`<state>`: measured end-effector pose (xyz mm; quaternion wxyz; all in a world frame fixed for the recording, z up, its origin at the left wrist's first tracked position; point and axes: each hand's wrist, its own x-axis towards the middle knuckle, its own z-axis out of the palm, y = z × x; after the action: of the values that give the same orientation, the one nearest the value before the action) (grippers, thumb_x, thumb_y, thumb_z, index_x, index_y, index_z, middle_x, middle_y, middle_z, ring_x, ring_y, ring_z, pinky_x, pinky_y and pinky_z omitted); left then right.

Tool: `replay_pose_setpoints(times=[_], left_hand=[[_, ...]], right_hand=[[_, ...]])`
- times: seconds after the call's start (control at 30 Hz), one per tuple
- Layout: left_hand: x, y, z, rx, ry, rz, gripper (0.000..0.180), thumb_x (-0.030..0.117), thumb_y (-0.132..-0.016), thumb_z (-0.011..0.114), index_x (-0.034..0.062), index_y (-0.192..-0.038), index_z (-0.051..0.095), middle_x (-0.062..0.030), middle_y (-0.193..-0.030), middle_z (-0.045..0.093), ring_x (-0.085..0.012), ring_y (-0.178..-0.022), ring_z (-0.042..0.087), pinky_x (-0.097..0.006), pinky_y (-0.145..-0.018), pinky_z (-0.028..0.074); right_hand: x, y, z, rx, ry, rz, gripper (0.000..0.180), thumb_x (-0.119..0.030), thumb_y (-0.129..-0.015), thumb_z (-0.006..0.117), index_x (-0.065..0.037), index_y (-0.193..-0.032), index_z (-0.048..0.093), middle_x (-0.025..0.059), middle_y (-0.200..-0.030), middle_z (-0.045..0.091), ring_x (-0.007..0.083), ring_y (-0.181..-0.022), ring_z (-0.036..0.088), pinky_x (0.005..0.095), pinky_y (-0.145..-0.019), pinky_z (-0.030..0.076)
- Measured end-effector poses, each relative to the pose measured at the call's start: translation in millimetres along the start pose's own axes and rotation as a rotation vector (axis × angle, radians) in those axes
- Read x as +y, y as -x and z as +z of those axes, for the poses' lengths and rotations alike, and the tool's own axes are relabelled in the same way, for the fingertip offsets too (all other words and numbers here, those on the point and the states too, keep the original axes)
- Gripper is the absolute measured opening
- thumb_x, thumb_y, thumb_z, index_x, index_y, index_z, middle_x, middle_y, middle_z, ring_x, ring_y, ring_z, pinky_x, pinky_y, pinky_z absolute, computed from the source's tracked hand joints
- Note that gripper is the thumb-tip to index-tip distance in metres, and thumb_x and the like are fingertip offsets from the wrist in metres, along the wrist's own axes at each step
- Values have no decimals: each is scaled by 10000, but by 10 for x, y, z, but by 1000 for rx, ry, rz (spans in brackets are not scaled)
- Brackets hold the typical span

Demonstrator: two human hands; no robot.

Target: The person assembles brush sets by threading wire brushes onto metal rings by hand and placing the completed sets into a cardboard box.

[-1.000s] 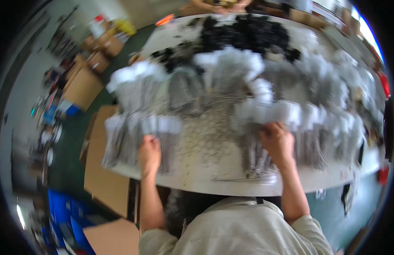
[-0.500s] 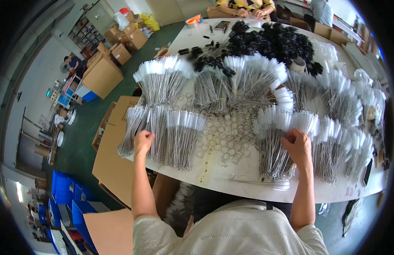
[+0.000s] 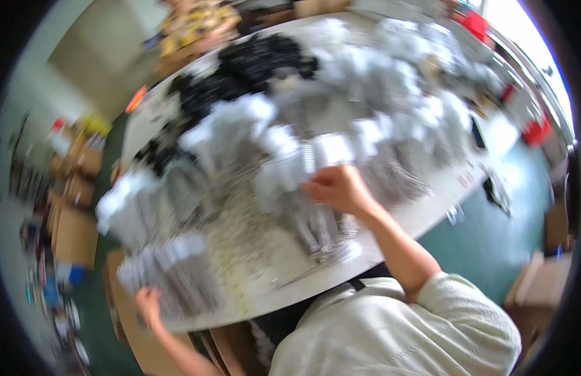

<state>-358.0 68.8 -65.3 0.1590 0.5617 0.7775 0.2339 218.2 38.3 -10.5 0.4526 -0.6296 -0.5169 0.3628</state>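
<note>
The picture is blurred by motion. My right hand [image 3: 337, 188] rests on a bundle of thin grey rods with white ends [image 3: 315, 219] near the front of a white round table [image 3: 428, 207]. My left hand [image 3: 147, 302] holds the near end of another such bundle [image 3: 177, 276] at the table's left front edge. Several more grey and white bundles [image 3: 240, 131] fan out across the table. A heap of small black parts [image 3: 253, 62] lies at the far side.
Another person in a yellow patterned top [image 3: 190, 28] sits at the far side of the table. Cardboard boxes [image 3: 74, 182] stand on the green floor at left. Red items [image 3: 538, 131] lie at the right table edge. A brown box [image 3: 541, 282] stands at right.
The view has swung and tilted, so the table now slants. My left hand has moved down to the left front edge. My right hand stays on a bundle near the middle.
</note>
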Motion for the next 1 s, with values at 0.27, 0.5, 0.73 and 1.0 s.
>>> replay_pose_setpoints(times=[0.27,0.5,0.73,1.0], left_hand=[[1783,848,214,730,224,589,277,250,-959,444,13,-858,547,-57,-655,442,-126,-530,367,-293,-458,361],[2206,1504,1290,374,962,226,387,270,-966,408,-62,-947,606,10,-584,390,-57,-485,310,-185,-404,258],[1817,1552,1919,253,734,473,386,253,-962,408,-57,-865,616,20,-582,362,-50,-489,292,-206,-427,198],[1907,1576,1846,199,693,366,385,246,-969,399,-44,-818,603,3,-614,401,-50,-489,312,-213,-423,212]], right_hand=[[58,16,-1074,344,-512,-144,254,-171,-941,427,34,-875,562,77,-730,593,130,-572,599,258,-524,516],[797,-62,-1916,506,590,20,222,-287,-839,529,-108,-855,660,111,-719,626,271,-667,612,386,-630,473],[987,-170,-1829,423,785,212,195,-281,-644,664,-116,-745,689,103,-746,664,290,-712,639,373,-650,506],[1056,-230,-1980,441,223,249,229,-234,-589,715,-59,-737,704,63,-691,661,151,-656,614,291,-627,496]])
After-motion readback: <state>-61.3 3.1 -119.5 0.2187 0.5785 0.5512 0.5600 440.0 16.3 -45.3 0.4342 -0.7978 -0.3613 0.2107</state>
